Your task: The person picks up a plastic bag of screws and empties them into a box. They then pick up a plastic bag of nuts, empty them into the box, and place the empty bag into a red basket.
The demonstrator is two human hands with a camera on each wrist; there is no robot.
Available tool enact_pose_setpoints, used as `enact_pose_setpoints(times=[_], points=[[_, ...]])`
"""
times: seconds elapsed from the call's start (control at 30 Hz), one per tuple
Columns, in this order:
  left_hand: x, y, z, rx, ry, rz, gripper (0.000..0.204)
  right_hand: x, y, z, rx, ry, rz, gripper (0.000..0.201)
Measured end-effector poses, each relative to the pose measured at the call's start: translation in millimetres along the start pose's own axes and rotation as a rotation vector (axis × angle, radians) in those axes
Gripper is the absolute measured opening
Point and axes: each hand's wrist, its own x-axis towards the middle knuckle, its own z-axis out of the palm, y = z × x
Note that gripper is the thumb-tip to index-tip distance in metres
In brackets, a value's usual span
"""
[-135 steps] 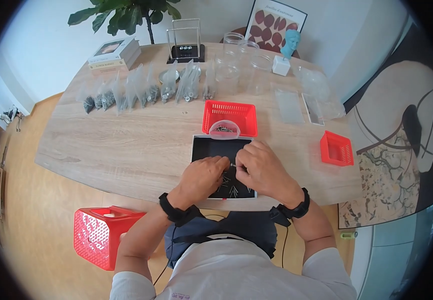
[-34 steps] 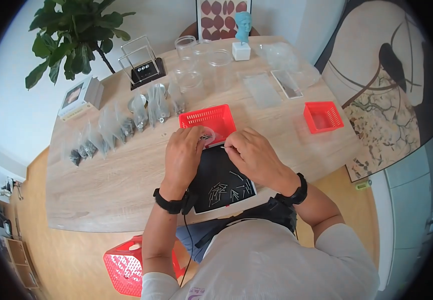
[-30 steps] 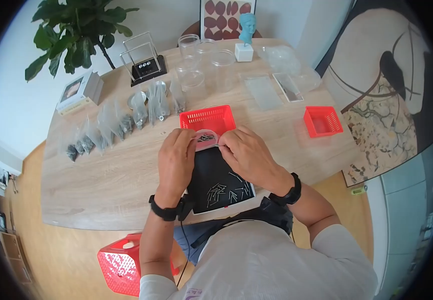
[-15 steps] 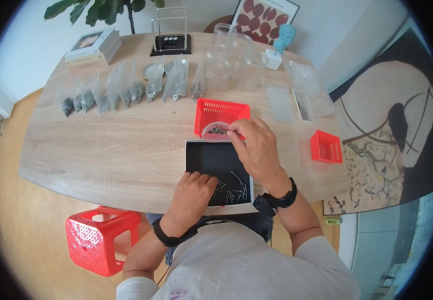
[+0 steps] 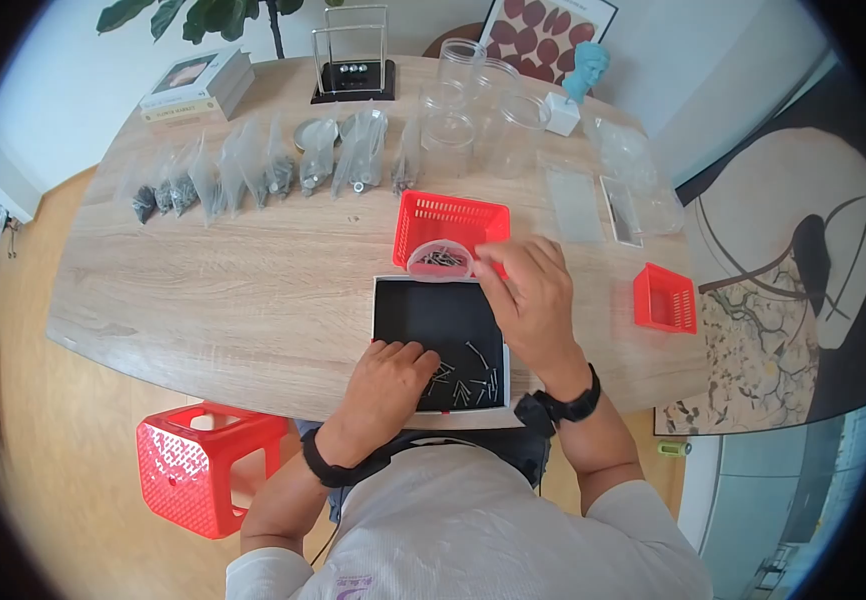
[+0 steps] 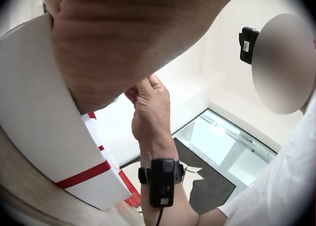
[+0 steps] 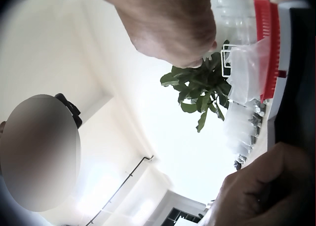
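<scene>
A clear plastic bag (image 5: 443,258), its mouth spread open with several screws inside, sits at the near edge of a red basket (image 5: 418,215). My right hand (image 5: 535,305) is just right of the bag's mouth, thumb and forefinger slightly parted, nothing visible between them. Below lies a black-lined shallow box (image 5: 423,305) with loose screws (image 5: 468,388) in its near right part. Over the box's near left side my left hand (image 5: 383,390) reaches with bent fingers, tips by the screws. Its palm side is hidden, so I cannot tell whether it holds one.
Filled plastic bags (image 5: 283,170) stand in a row at the back left. Behind the basket are clear jars (image 5: 448,140). A small red basket (image 5: 665,300) is at the right, with flat clear bags (image 5: 573,205) farther back. A red stool (image 5: 188,470) stands at the table's left front.
From both hands at the bag a second ago, my left hand came down to the screws. My right hand let go of the bag's rim and drew slightly right.
</scene>
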Motion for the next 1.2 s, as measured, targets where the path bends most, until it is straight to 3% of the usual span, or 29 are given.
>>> enact_pose_setpoints(times=[0.03, 0.1, 0.13, 0.23, 0.47, 0.63, 0.87, 0.93, 1.03, 1.2], points=[[0, 0, 0, -0.021, 0.011, -0.009, 0.014, -9, 1, -5, 0.003, 0.002, 0.007, 0.013], [0, 0, 1, -0.04, 0.006, -0.015, 0.014, -30, 2, -12, -0.065, -0.203, 0.006, 0.014], [1, 1, 0, -0.067, 0.021, -0.018, 0.014, -40, 0, -12, -0.059, -0.202, 0.021, 0.014], [5, 4, -5, -0.127, 0.043, -0.052, 0.015, -66, -5, -10, -0.196, -0.451, -0.038, 0.014], [5, 14, -12, -0.341, 0.147, -0.208, 0.015, -80, 0, -2, -0.221, -0.542, -0.026, 0.003], [14, 19, -20, -0.485, 0.184, -0.309, 0.014, -82, 4, 4, -0.228, -0.506, -0.049, 0.006], [37, 22, -44, -0.537, 0.247, -0.251, 0.014, -85, 5, 0, -0.011, -0.335, 0.006, 0.011], [39, 23, -44, -0.529, 0.193, -0.239, 0.015, -87, 4, -3, 0.023, -0.312, 0.031, 0.013], [36, 24, -31, -0.464, 0.122, -0.204, 0.016, -86, 1, -8, 0.065, -0.253, 0.068, 0.016], [35, 21, -22, -0.436, 0.203, -0.17, 0.016, -90, 0, -12, 0.102, -0.225, 0.106, 0.019]])
